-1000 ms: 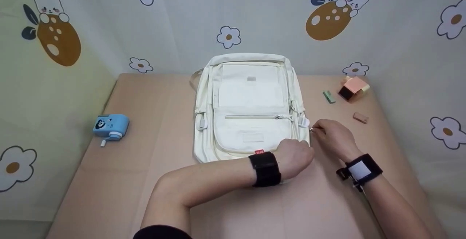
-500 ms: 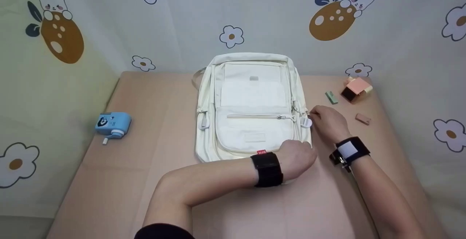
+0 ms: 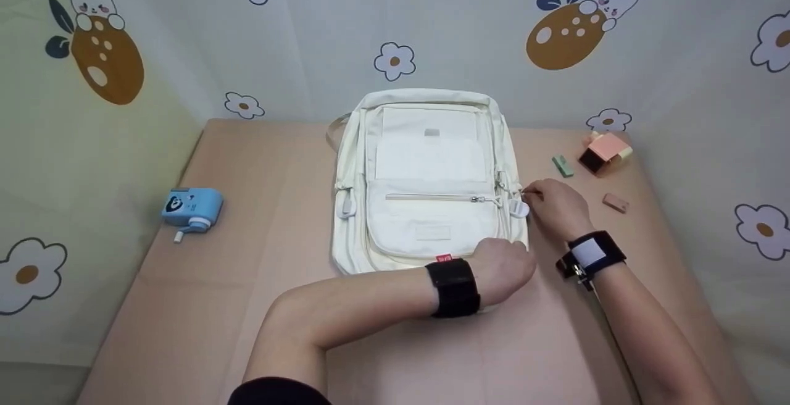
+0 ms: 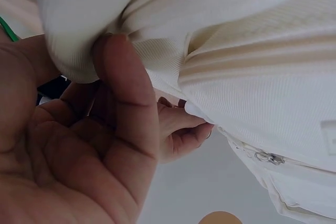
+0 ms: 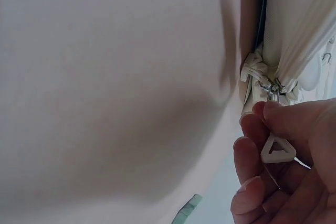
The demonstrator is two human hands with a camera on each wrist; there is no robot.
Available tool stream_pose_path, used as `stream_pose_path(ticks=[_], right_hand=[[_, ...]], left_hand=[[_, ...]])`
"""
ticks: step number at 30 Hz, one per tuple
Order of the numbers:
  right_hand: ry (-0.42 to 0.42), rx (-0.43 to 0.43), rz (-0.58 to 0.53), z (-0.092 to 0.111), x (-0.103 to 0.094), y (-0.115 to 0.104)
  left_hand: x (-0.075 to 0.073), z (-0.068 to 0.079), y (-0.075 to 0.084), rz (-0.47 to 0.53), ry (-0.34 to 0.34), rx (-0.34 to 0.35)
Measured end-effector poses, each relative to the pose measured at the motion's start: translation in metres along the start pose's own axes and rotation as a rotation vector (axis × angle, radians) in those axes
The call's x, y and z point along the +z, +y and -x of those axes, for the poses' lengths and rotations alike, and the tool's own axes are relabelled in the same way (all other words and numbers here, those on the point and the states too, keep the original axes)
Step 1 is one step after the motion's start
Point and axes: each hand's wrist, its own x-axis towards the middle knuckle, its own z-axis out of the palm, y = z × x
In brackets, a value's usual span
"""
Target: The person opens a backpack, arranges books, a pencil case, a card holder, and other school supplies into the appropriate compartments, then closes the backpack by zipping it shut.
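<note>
A cream backpack (image 3: pixel 426 161) lies on the table with its front pockets facing up. At its lower right corner my left hand (image 3: pixel 501 270) grips the fabric. In the left wrist view, the curled fingers (image 4: pixel 128 93) pinch a fold of the bag's cloth (image 4: pixel 79 30). Beside the bag's right edge is my right hand (image 3: pixel 558 206). Its thumb and forefinger pinch a zipper pull with a white triangular end (image 5: pixel 278 153), as the right wrist view shows. The metal slider (image 5: pixel 274 85) sits at gathered fabric along the side zipper.
A blue crank pencil sharpener (image 3: pixel 192 207) stands at the left of the table. To the right lie a green block (image 3: pixel 562 166), a pink block (image 3: pixel 615 202) and a pink box-like item with a dark opening (image 3: pixel 605 150). A patterned curtain (image 3: pixel 321 34) hangs behind.
My right hand has moved away from me along the bag's right side with the zipper pull, then stopped. The left hand keeps its grip at the lower corner. The head view has shifted slightly.
</note>
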Motion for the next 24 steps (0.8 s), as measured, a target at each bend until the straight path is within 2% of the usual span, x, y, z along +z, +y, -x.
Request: stream_pose_path(ticks=[10,15,24], right_hand=[[0.014,0.099,-0.013,0.0,-0.003,0.005],[-0.007,0.127,-0.013,0.0,-0.002,0.008],[-0.025,0.143,-0.011,-0.002,0.0,0.012]], left_hand=[[-0.002,0.008,-0.006,0.034,0.002,0.06],[-0.004,0.013,-0.007,0.055,0.002,0.05],[-0.01,0.028,-0.013,0.099,0.041,0.031]])
